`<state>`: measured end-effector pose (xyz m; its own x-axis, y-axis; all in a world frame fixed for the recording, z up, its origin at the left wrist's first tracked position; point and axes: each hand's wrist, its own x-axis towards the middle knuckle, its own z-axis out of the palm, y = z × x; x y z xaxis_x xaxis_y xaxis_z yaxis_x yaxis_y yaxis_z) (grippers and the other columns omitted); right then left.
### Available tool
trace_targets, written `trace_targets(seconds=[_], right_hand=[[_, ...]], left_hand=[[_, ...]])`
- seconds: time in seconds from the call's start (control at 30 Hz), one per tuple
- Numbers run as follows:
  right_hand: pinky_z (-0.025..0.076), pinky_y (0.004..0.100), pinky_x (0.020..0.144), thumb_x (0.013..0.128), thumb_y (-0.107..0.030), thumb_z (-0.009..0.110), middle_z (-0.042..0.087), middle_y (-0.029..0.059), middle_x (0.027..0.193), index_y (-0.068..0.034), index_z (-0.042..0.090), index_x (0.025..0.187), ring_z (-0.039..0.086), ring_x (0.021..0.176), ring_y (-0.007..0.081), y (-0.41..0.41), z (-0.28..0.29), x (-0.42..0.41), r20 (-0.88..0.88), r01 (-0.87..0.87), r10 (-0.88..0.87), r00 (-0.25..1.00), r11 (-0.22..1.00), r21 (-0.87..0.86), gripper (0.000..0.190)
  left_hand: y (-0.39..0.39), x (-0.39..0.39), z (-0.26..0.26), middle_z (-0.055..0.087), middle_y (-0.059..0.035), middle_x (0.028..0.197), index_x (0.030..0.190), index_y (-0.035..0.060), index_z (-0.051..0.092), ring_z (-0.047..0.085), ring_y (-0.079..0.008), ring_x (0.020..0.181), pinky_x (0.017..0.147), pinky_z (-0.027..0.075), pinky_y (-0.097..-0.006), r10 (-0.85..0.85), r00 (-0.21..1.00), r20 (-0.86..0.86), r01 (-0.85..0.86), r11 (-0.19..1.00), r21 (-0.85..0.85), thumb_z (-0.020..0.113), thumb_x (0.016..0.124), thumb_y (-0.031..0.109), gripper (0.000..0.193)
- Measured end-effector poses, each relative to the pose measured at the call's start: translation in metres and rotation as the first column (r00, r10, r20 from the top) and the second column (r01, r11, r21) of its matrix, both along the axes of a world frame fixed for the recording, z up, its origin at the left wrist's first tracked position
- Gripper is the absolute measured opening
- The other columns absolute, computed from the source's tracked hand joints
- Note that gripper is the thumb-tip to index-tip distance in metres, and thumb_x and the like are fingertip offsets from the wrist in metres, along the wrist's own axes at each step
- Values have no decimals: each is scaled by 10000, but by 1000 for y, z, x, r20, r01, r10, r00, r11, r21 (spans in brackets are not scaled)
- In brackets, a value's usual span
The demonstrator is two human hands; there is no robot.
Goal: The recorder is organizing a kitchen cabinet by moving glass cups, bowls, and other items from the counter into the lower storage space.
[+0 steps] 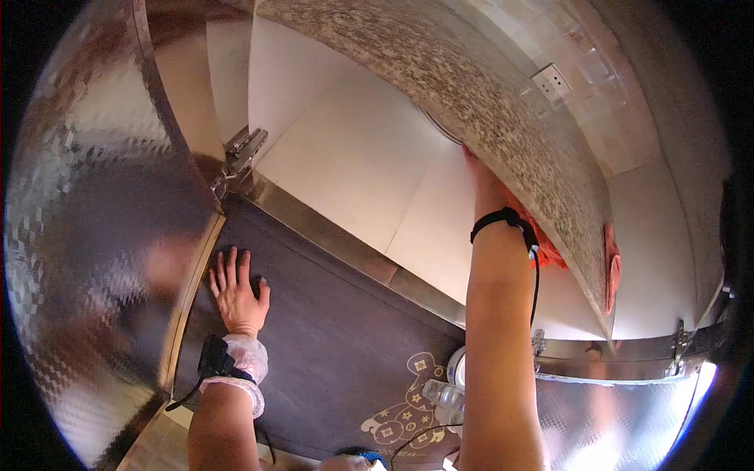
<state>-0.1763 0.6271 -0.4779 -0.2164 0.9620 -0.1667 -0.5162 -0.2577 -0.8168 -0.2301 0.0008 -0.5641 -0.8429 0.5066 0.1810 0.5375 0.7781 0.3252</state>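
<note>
My left hand (239,294) rests palm down on a dark grey floor mat (330,341), its fingers spread and nothing in them. A thin clear plastic cuff (246,359) wraps that wrist. My right arm reaches into a low cabinet with a pale panelled floor (353,159). Most of my right hand (473,168) is hidden beneath the granite countertop (459,100), so its grip does not show. Close to it, the curved rim of a round metal object (439,126) peeks out. Red plastic (548,253), apparently a bag, lies in the cabinet behind my right forearm.
An embossed metal door (106,235) stands swung out at the left on its hinge (241,153). Another metal door (595,418) is at the lower right. A clear plastic bottle (445,397) and a round white container (456,365) sit on the mat beside my right arm.
</note>
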Motion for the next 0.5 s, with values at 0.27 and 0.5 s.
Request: trace_targets(seconds=[0.27, 0.5], right_hand=[[471, 586, 1005, 975, -321, 565, 498, 103, 1406, -196, 560, 1245, 474, 1303, 301, 14, -7, 0, 56, -46, 48, 997, 998, -46, 298], [509, 579, 967, 966, -297, 583, 522, 119, 1369, -184, 573, 1213, 512, 1259, 315, 20, -6, -6, 89, -108, 116, 989, 990, -86, 272]], left_hand=[[2, 0, 3, 363, -124, 1563, 1431, 98, 471, 270, -378, 1471, 1207, 164, -557, -3, 999, 38, 4, 1000, -16, 627, 855, 283, 625], [6, 4, 0, 356, -116, 1565, 1435, 118, 475, 269, -369, 1473, 1209, 158, -559, -2, 999, 48, 2, 1000, 1, 633, 854, 284, 624]])
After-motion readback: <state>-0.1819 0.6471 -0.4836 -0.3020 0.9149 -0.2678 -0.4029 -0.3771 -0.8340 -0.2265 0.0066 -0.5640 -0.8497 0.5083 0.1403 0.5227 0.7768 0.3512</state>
